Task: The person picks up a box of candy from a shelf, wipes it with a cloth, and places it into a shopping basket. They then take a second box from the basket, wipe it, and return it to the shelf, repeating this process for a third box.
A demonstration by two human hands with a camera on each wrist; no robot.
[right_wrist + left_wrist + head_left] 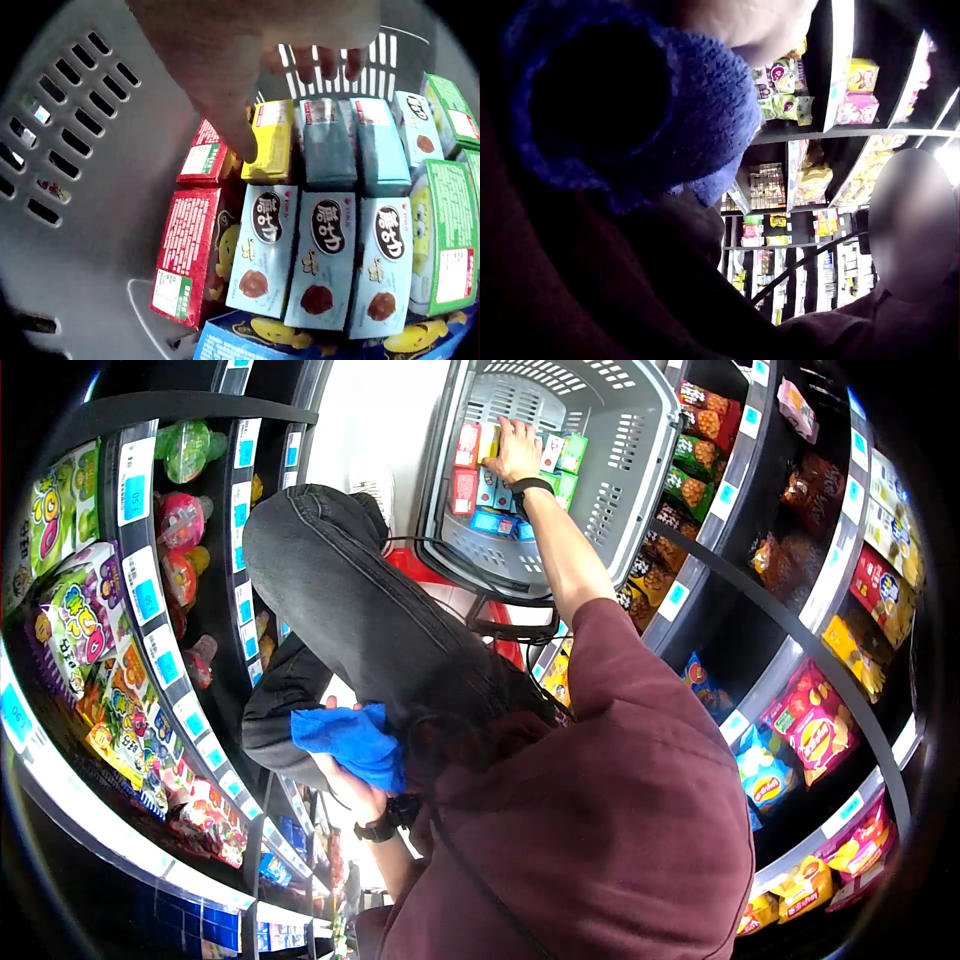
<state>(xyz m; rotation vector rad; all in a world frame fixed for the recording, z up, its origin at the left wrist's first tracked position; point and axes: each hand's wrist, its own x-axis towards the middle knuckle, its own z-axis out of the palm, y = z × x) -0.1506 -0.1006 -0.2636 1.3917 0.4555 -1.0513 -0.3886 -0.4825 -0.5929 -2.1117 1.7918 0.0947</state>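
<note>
My left hand (352, 788) holds a blue cloth (345, 735) near my knee; in the left wrist view the cloth bunches into a loop beside the palm. Inside a grey basket (622, 470), my right hand (517, 455) reaches over rows of small snack boxes with its fingers spread. Its thumb touches the left edge of a yellow box (271, 142), while the other fingertips hang over the far side of the row. Light-blue boxes (322, 251) stand in the middle, red boxes (187, 251) on the left, green boxes (444, 232) on the right, and dark-blue boxes (244, 341) lie in front.
Shelves of bagged snacks line both sides, with chip bags (815, 725) on the right and colourful candy packs (75, 620) on the left. My bent leg (340, 590) is beside the basket. A dark cable (480, 870) runs over my shirt.
</note>
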